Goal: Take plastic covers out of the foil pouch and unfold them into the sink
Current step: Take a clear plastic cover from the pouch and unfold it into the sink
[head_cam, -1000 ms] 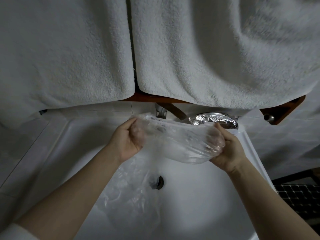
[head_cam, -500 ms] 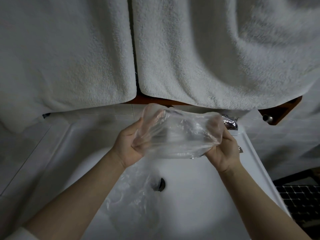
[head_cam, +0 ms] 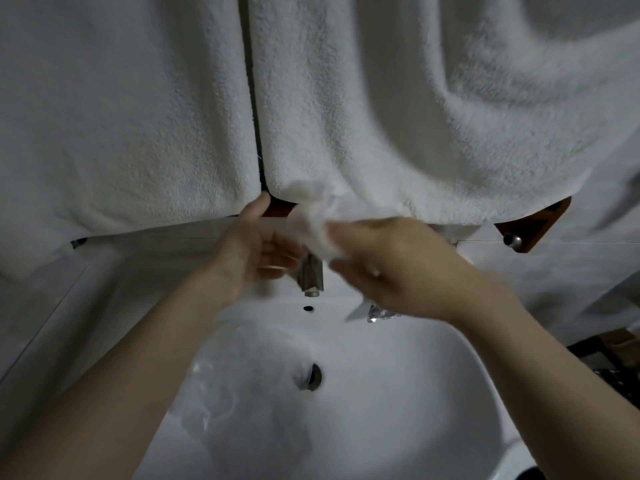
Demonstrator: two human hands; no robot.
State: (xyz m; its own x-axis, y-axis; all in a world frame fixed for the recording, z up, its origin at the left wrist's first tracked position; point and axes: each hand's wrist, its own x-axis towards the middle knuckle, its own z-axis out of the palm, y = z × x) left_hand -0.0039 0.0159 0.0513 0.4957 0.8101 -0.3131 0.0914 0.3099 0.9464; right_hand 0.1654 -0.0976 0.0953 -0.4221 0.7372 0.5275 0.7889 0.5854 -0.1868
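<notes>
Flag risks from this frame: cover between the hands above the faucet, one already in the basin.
1. The plastic cover is blurred and bunched between the left hand and right hand, right over the faucet; it could snag on the spout.
2. The cover already in the sink lies beside the drain; another dropped there may cover the drain.
3. The foil pouch sits at the basin edge under the right wrist and could get knocked in.

Dim, cool light; motion blur, wide-angle edge distortion.
</notes>
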